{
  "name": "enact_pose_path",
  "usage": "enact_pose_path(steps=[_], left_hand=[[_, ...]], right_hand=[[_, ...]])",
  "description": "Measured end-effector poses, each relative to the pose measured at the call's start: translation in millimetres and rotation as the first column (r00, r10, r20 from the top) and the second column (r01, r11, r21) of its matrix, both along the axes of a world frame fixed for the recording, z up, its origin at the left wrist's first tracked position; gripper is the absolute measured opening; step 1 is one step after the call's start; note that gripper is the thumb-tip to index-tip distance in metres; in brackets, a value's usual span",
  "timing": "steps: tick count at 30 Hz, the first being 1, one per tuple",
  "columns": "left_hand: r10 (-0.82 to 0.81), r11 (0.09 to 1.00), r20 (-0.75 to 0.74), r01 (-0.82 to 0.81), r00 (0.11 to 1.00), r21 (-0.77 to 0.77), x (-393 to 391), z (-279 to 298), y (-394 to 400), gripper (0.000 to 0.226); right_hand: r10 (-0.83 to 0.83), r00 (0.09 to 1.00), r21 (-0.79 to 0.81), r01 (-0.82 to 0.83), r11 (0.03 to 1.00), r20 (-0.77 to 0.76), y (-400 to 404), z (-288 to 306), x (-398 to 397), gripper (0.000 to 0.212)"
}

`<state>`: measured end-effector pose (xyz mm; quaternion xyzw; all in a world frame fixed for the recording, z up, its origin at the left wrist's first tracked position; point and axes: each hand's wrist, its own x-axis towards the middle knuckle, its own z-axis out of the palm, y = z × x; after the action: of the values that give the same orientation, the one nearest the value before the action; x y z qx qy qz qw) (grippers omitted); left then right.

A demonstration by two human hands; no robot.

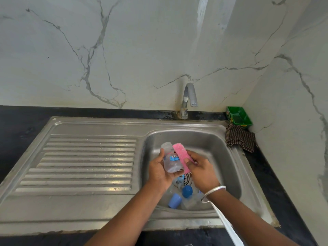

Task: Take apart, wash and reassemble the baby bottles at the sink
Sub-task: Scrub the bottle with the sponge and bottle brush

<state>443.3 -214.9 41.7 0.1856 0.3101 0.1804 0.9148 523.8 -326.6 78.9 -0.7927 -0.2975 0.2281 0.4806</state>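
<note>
A dark counter [21,128] runs along a white marble-veined wall [124,50] and carries a stainless steel sink [229,167] with a ribbed draining board [85,164] on its left side.

Over the basin, a clear baby bottle [171,159] with no cap or teat lies tilted, its open threaded neck pointing up and away toward the wall. It bears a small blue printed picture on its side. The left hand [158,170] cups it from below and the left, with the thumb along its side and the fingers curled under its base. A pink sponge scrubber [181,157] lies pressed against the right side of the bottle. The right hand [201,170] pinches the sponge between thumb and fingertips at its right edge. A silver bangle [213,192] sits on the right wrist, and a white strap [225,222] hangs below that forearm.

Beneath the hands, on the floor of the basin, lie the loose bottle parts: a round blue cap [187,191], a lighter blue cylindrical cap [174,200] on its side nearer the front wall, and some clear pieces around them that are too blurred to name. The round drain [185,181] shows partly between the wrists.

At the back rim stands a chrome tap [188,100], its spout bent over the basin; no water stream shows. In the back right corner sits a green plastic box [238,118], and just in front of it a brown checked cloth [240,139] lies crumpled on the sink's rim.
</note>
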Motion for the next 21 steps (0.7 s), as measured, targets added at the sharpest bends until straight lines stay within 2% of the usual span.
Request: enact_pose_path(steps=[3,7,10,12,16,18,21], left_hand=[[-0.009,1.000,-0.029,0.008,1.000,-0.017,1.7,-0.9,-8.4,0.051],[0.025,1.000,-0.031,-0.024,0.999,0.020,4.8,6.6,-15.7,0.051],[0.156,0.987,-0.054,-0.158,0.986,-0.036,10.5,14.3,-8.8,0.050],[0.224,0.969,-0.120,-0.234,0.967,-0.084,12.2,17.2,-0.6,0.043],[0.251,0.941,-0.172,-0.281,0.953,-0.187,10.2,19.3,6.2,0.035],[0.275,0.929,-0.175,-0.308,0.946,-0.206,12.1,16.0,4.3,0.038],[0.280,0.927,-0.202,-0.319,0.939,-0.196,18.0,11.3,-2.1,0.052]], right_hand=[[0.042,0.996,-0.012,-0.041,0.999,0.083,13.7,13.9,6.0,0.034],[0.136,0.968,-0.112,-0.114,0.987,0.211,23.4,20.8,8.5,0.036],[0.097,0.981,-0.085,-0.083,0.993,0.170,16.1,11.1,4.1,0.033],[0.075,0.992,-0.077,-0.067,0.995,0.101,6.8,1.0,-0.9,0.029],[0.070,0.997,0.018,-0.069,0.997,-0.031,-1.9,-8.2,-0.5,0.027],[0.047,0.998,0.067,-0.050,0.997,0.041,-3.0,-5.7,1.3,0.029],[0.032,0.952,0.072,-0.056,0.996,0.304,-5.2,-4.4,2.2,0.036]])
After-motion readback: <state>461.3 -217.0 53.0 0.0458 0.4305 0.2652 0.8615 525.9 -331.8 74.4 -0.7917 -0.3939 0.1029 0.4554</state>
